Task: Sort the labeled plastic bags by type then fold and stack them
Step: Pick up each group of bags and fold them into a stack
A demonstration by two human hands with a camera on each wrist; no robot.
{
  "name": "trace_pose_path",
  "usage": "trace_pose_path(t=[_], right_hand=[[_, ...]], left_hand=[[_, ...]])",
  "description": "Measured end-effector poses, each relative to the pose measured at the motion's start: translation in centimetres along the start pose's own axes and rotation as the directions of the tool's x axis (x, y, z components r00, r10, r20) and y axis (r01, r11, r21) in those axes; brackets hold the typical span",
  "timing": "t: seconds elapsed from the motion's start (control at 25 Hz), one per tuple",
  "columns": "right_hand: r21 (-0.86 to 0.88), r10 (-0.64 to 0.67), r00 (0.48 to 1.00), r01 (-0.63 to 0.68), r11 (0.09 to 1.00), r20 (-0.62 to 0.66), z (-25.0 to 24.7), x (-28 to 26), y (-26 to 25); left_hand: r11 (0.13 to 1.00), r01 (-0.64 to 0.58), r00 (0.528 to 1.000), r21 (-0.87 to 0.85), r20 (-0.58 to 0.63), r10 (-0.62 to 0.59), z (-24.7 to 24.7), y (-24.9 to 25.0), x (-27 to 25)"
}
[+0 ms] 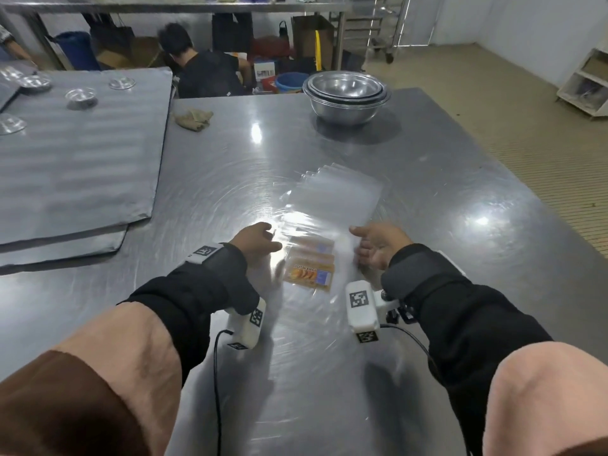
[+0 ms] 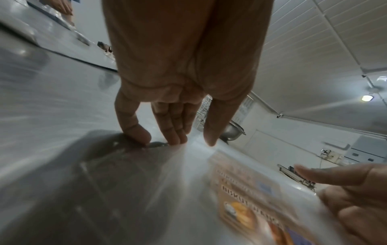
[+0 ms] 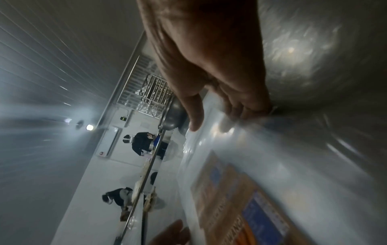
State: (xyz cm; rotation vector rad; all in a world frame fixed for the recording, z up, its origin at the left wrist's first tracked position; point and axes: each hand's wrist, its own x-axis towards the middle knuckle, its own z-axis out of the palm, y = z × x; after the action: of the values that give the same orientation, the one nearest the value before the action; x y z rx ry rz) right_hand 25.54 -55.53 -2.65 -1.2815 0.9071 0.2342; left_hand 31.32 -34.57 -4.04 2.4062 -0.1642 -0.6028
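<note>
Both hands, left hand (image 1: 255, 240) and right hand (image 1: 378, 246), seemingly flank labeled bags (image 1: 309, 263)

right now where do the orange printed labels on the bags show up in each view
Head: orange labels at centre, between the left hand and right hand.
Left wrist: lower right, blurred.
Right wrist: lower right, blurred.
Shared landmark: the steel bowls beyond the bags.

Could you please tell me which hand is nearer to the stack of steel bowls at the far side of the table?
Right. The right hand lies almost straight below the bowls in the head view; the left hand sits farther off to the left.
</note>
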Motion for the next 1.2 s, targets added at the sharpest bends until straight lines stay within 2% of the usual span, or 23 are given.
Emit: trace_pose_path(t=[0.12, 0.2, 0.28, 0.32, 0.4, 0.44, 0.48, 0.52, 0.6, 0.64, 0.72, 0.8, 0.84, 0.96, 1.08, 1.16, 1.2], right_hand=[[-0.097, 0.061, 0.994, -0.052, 0.994, 0.091, 0.1, -1.0, 0.6], [-0.177, 0.008, 0.989, 0.020, 0.984, 0.151, 0.1, -1.6, 1.5], [-0.189, -0.029, 0.978, 0.069, 0.980, 0.209, 0.1, -2.6, 2.6], [-0.170, -0.042, 0.981, 0.075, 0.983, 0.190, 0.2, -2.7, 3.3], [-0.147, -0.101, 0.991, 0.113, 0.983, 0.089, 0.1, -2.6, 4.8], [-0.079, -0.107, 0.993, 0.111, 0.991, 0.049, 0.5, -2.9, 5.6], [0.024, -0.084, 0.995, 0.083, 0.996, 0.046, 1.0, -3.5, 6.5], [0.112, -0.067, 0.996, 0.061, 0.992, 0.050, 1.6, -4.0, 7.3], [0.243, -0.049, 0.997, 0.033, 0.969, 0.058, 3.1, -5.2, 8.5], [0.270, -0.042, 0.998, 0.028, 0.962, 0.045, 3.8, -5.8, 9.1], [0.320, -0.035, 0.999, 0.024, 0.947, 0.030, 5.2, -6.8, 10.3], [0.307, -0.029, 0.998, 0.011, 0.952, 0.057, 6.5, -7.4, 12.0], [0.272, -0.021, 0.996, -0.003, 0.962, 0.086, 6.9, -7.8, 12.8], [0.125, 0.019, 0.990, -0.037, 0.991, 0.143, 5.9, -9.3, 13.3], [-0.202, 0.108, 0.973, -0.066, 0.977, 0.205, 2.4, -10.3, 11.2], [-0.497, 0.159, 0.970, -0.047, 0.867, 0.185, -0.2, -10.6, 8.9], [-0.590, 0.144, 0.977, -0.023, 0.807, 0.158, -1.3, -10.4, 7.6]], left_hand=[[0.997, -0.017, 0.999, -0.077, 0.033, 0.020, 0.4, -1.1, -1.0], [0.995, -0.037, 0.997, -0.092, 0.064, 0.043, 0.7, -1.3, -2.2], [0.981, -0.016, 0.995, -0.191, 0.093, 0.035, 0.6, -1.6, -3.7], [0.973, -0.001, 0.995, -0.233, 0.094, 0.023, 0.4, -2.1, -4.4], [0.981, 0.032, 0.999, -0.190, -0.012, -0.035, -0.4, -3.6, -6.1], [0.981, 0.077, 0.994, -0.178, -0.068, -0.091, -1.0, -4.7, -7.2], [0.967, 0.144, 0.985, -0.211, -0.065, -0.161, -1.7, -5.9, -8.7], [0.932, 0.230, 0.971, -0.281, -0.001, -0.240, -2.4, -6.9, -10.3], [0.812, 0.398, 0.917, -0.427, 0.207, -0.340, -3.4, -8.7, -13.7], [0.738, 0.449, 0.892, -0.504, 0.305, -0.334, -3.6, -9.4, -15.2], [0.563, 0.483, 0.871, -0.670, 0.433, -0.231, -3.1, -10.5, -16.7], [0.397, 0.475, 0.876, -0.785, 0.466, -0.125, -1.6, -10.9, -17.3], [0.354, 0.461, 0.885, -0.814, 0.449, -0.121, -0.7, -10.8, -17.3], [0.298, 0.417, 0.898, -0.858, 0.339, -0.280, 2.1, -9.8, -16.8], [0.345, 0.419, 0.881, -0.840, 0.284, -0.378, 2.8, -9.0, -16.4], [0.434, 0.443, 0.872, -0.784, 0.266, -0.410, 2.1, -8.6, -16.7], [0.478, 0.457, 0.866, -0.750, 0.252, -0.432, 1.6, -8.5, -17.0]])
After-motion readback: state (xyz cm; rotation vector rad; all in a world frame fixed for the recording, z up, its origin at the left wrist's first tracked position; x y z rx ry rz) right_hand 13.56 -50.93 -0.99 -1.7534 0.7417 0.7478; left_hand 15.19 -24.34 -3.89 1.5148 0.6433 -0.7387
